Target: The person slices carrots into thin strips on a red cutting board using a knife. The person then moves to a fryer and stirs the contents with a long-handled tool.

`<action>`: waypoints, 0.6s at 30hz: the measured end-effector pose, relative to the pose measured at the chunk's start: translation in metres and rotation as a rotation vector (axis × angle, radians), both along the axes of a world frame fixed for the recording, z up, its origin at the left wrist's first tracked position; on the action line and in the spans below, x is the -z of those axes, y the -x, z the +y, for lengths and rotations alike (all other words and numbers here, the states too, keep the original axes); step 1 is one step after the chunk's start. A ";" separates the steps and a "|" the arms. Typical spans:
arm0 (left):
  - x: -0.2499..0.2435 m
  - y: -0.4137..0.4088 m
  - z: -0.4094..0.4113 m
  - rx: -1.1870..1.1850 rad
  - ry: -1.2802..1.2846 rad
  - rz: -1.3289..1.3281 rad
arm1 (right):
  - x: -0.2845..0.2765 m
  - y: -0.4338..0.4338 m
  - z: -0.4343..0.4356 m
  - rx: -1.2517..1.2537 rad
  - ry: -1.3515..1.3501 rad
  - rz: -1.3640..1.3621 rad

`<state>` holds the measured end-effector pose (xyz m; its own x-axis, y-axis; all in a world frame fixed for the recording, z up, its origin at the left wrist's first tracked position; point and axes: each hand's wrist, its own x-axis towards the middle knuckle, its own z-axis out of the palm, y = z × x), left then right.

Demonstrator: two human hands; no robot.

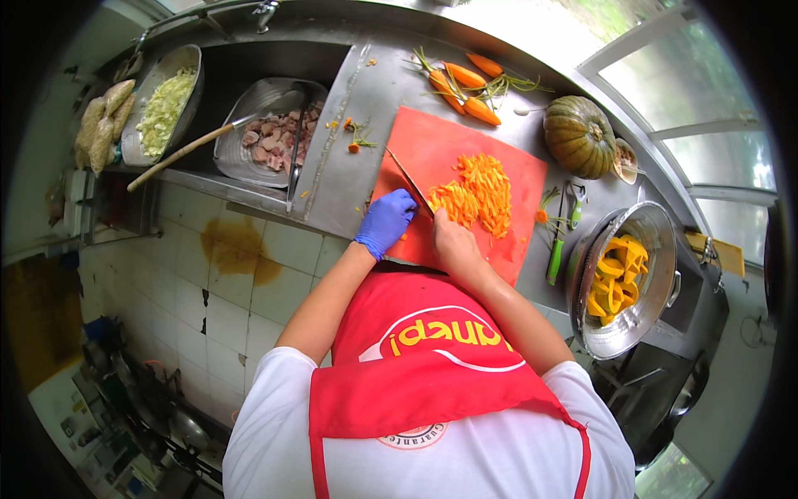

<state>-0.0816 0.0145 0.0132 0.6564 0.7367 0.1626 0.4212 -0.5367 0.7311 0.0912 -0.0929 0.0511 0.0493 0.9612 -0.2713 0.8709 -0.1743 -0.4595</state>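
Observation:
My right hand grips a kitchen knife, whose long blade points up and left across a red cutting board. Beside the blade, my left hand, in a blue glove, rests on the board with its fingers curled. Whatever lies under those fingers is hidden; a bit of orange shows by the palm. Carrot strips are heaped on the board to the right of the knife. Several whole carrots with green stems lie on the steel counter beyond it.
At right are a green pumpkin, a green-handled knife, a peeler and a metal pot of pumpkin pieces. Left, a sink holds a pan of diced meat; a wooden-handled ladle sticks out. Chopped cabbage fills another basin.

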 end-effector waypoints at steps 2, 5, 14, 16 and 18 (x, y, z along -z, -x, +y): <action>0.003 0.010 -0.005 0.007 -0.006 0.044 | -0.022 0.007 0.008 -0.018 0.044 -0.034; -0.001 0.005 0.004 -0.009 -0.047 0.070 | -0.008 0.006 0.013 -0.007 0.021 -0.034; 0.004 0.004 0.001 -0.073 -0.006 0.100 | -0.004 0.009 0.015 -0.029 0.024 -0.049; 0.003 0.008 0.001 -0.070 -0.016 0.086 | -0.016 0.012 0.023 -0.040 0.016 -0.053; 0.003 0.005 0.006 -0.069 0.014 0.069 | -0.034 0.010 0.030 -0.043 0.019 -0.097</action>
<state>-0.0861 0.0209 0.0097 0.6132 0.7824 0.1087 0.5061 -0.4948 0.7064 0.0810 -0.0624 0.0850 0.0348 0.9579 -0.2851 0.9179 -0.1434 -0.3700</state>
